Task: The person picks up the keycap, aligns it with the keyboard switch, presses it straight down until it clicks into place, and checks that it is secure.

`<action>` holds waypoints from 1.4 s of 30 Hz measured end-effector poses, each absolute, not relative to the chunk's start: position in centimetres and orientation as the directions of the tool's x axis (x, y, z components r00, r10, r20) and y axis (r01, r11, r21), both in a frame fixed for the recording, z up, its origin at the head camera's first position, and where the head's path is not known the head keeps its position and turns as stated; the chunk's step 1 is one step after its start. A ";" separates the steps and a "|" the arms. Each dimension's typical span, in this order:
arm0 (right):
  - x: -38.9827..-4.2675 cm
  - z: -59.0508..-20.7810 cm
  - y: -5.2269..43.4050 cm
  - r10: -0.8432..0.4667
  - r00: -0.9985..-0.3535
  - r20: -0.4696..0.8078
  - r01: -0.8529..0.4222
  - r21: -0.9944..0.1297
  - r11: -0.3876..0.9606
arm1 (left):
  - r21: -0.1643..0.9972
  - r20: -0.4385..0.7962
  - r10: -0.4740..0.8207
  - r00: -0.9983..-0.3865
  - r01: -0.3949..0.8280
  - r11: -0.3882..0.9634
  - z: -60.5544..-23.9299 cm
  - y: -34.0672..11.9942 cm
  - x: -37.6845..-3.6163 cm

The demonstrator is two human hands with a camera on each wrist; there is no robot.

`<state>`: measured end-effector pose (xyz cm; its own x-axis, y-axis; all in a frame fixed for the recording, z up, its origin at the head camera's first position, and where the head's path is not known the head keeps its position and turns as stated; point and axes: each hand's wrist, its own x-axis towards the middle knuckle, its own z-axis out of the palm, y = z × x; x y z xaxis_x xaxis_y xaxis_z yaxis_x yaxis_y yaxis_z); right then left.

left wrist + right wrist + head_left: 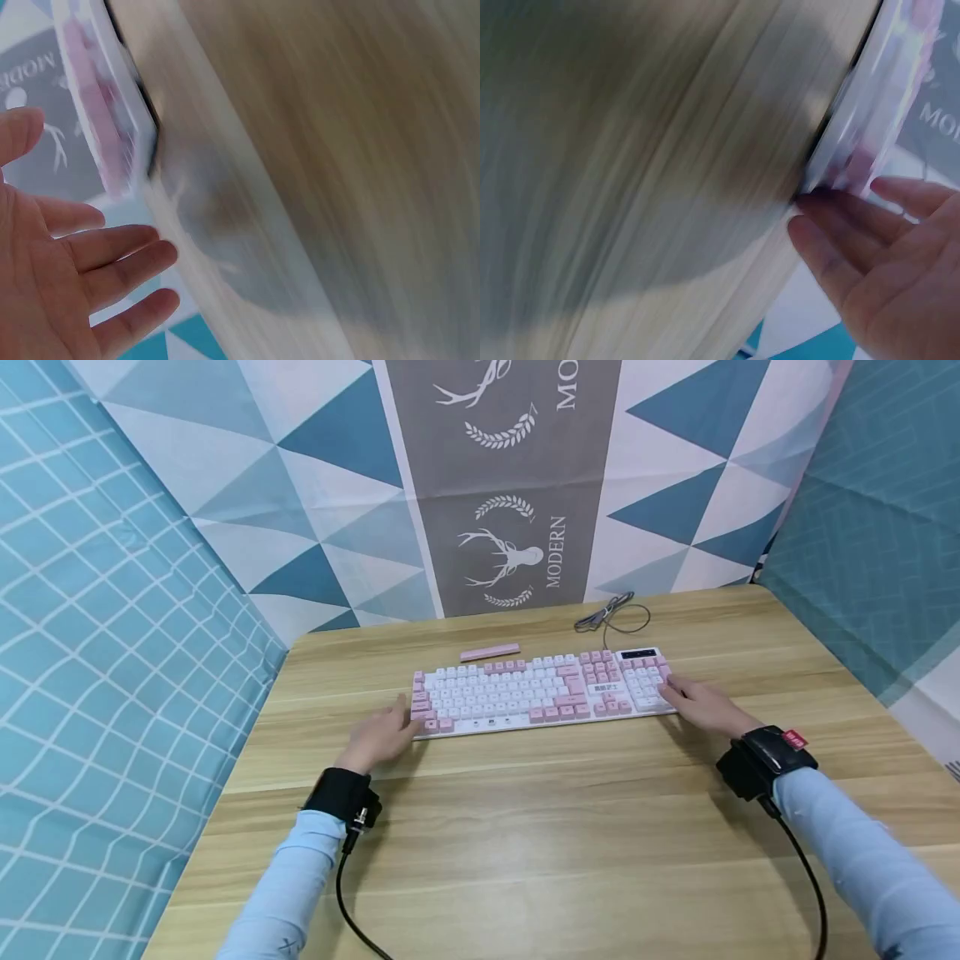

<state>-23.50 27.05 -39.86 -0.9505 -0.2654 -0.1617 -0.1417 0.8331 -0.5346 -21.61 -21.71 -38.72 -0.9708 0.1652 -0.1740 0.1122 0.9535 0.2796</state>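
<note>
From my feed, starting on the left: the left hand (381,737) sits at the keyboard's (536,692) left end, fingers straight and loosely spread, holding nothing, tips just at the corner keys. Lots of bare table (525,827) in front of it and out toward the left edge. The keyboard lies across the middle of the table, with a loose pink bar (490,652) just behind it and its cable (611,614) coiled toward the backdrop (510,485). The right hand (701,703) rests flat over the number pad end, fingers relaxed, not gripping. The head view gives the whole layout; both wrist views are motion-blurred, but the right wrist one shows fingertips (817,206) meeting the keyboard's edge.
</note>
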 end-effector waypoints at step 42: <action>-14.2 -38.9 26.7 -0.123 -0.961 -0.246 0.039 -0.565 0.824 | 0.344 -0.295 0.150 -0.944 0.042 0.938 -35.0 -20.4 -18.7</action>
<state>-14.19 26.73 -38.89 -0.9614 -0.1235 -0.2459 0.0387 0.8241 -0.5652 -18.67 -20.39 -35.03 -0.9437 0.1500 -0.2947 0.0416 0.9380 0.3441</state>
